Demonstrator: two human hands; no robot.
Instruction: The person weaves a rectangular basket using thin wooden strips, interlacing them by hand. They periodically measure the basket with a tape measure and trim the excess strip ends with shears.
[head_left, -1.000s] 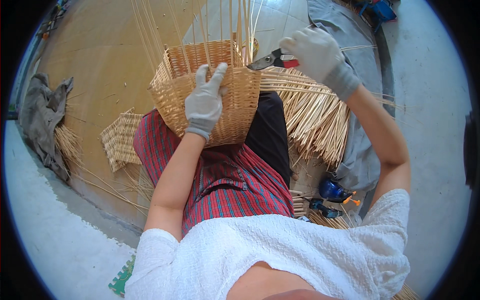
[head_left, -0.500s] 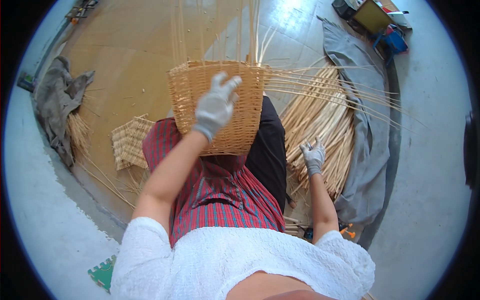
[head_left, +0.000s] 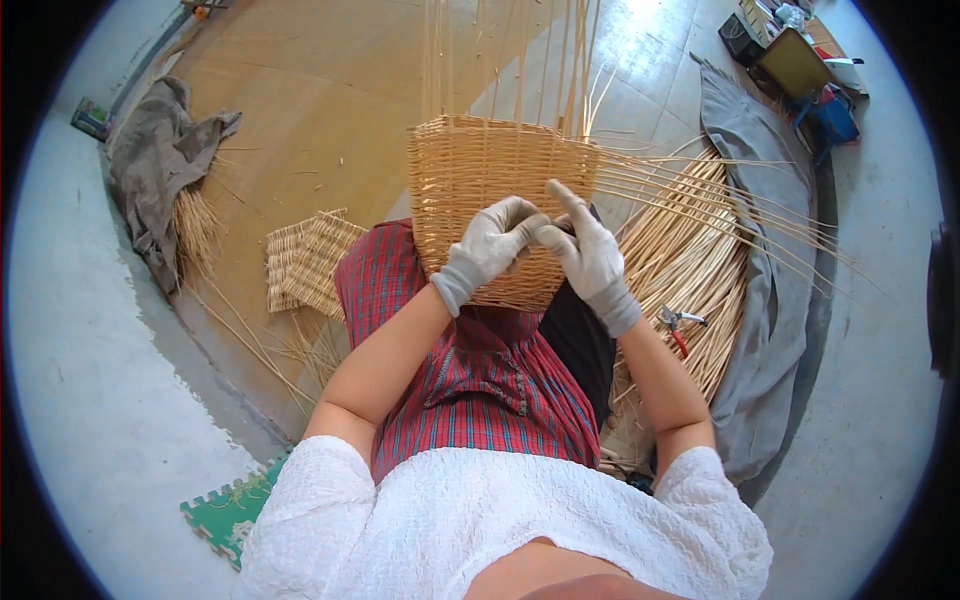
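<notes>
A woven basket [head_left: 500,160] rests on my lap, with long upright canes rising from its top and others sticking out to the right. In front of it my gloved left hand [head_left: 500,240] has its fingers pinched; what is between them is too small to make out. Touching it is my gloved right hand [head_left: 590,260], index finger raised against the weave and the other fingers bent in, their contents hidden. Red-handled pruning shears [head_left: 678,326] lie on a pile of peeled canes [head_left: 665,240] to the right.
Woven mats [head_left: 305,260] lie left of my knee. Grey cloths sit at left [head_left: 155,160] and right [head_left: 760,400], the left one over thin canes. A green foam mat [head_left: 220,510] is at lower left; bins and a blue item [head_left: 830,115] stand at back right.
The shears that were in my right hand at the basket's rim now lie on the cane pile. That hand has come back to meet my left hand on the basket's front.
</notes>
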